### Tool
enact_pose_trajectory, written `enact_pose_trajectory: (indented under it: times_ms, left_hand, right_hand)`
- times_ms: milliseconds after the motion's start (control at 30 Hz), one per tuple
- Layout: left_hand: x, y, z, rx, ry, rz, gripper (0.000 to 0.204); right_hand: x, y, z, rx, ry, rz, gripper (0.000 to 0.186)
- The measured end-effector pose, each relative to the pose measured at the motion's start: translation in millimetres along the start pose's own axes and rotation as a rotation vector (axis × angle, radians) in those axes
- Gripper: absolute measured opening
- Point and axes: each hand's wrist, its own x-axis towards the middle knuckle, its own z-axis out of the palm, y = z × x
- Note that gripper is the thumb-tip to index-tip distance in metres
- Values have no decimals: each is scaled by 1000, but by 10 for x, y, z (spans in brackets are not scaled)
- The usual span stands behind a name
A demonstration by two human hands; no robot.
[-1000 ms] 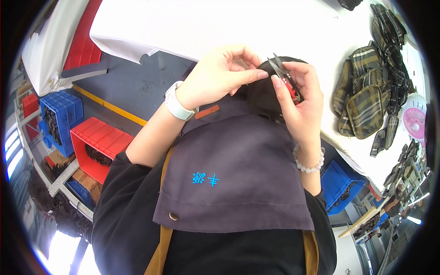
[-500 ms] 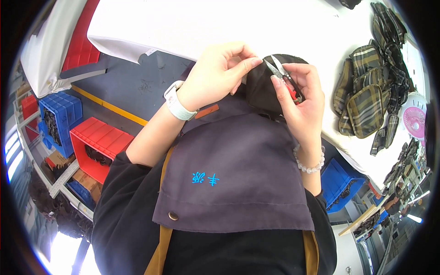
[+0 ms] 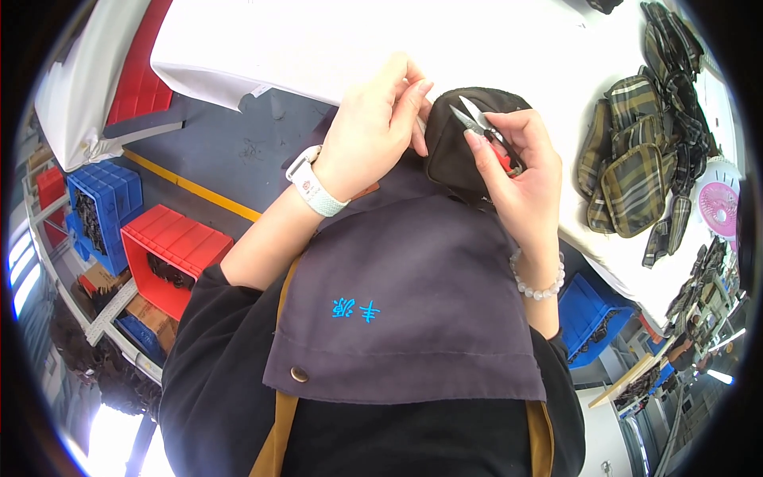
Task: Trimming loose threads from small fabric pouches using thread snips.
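Note:
My right hand (image 3: pixel 524 171) is wrapped round a pair of thread snips (image 3: pixel 470 121) with red on the handle. Their two pointed blades are parted and aim up and to the left. Behind them a dark brown fabric pouch (image 3: pixel 447 151) with rounded corners rests at the table's near edge, against my apron. My left hand (image 3: pixel 373 131) is just left of the pouch, thumb and fingertips pinched together. Whatever lies between those fingertips is too small to make out. The right hand's lower fingers are hidden behind the snips and pouch.
Plaid pouches (image 3: pixel 636 191) lie piled on the right of the white table (image 3: pixel 318 48). A pink and white fan (image 3: pixel 718 203) stands beyond them. Red (image 3: pixel 179 242) and blue (image 3: pixel 111 195) crates sit low on the left, another blue crate (image 3: pixel 584 310) at lower right.
My left hand has drawn slightly left, away from the pouch and the blade tips. More of the pouch's upper left shows. The snips have dipped a little, still in my right hand.

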Motion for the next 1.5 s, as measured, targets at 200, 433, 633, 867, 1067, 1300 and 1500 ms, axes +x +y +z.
enact_pose_trajectory:
  times_ms: [200,433,633,867,1067,1300,1500]
  left_hand:
    - [-4,-16,-28,24,-17,52,10]
    - [1,3,-43,27,-38,46,11]
    - [0,-22,-49,29,-38,45,10]
    - [-9,-17,-15,-14,8,56,13]
    - [0,-33,-20,-42,10,45,14]
    - [0,-45,-46,-56,-39,13,11]
    - [-7,-46,-55,-35,-47,18,12]
  right_hand:
    - [20,-149,36,-296,-84,-62,22]
    - [27,-181,175,-514,-19,-219,17]
    - [24,-256,176,-601,-56,-230,17]
    - [11,-293,178,-605,-40,-232,20]
    - [32,-314,167,-627,-35,-225,19]
    - [46,-326,174,-665,-55,-231,18]
    - [69,-352,198,-663,-24,-224,18]
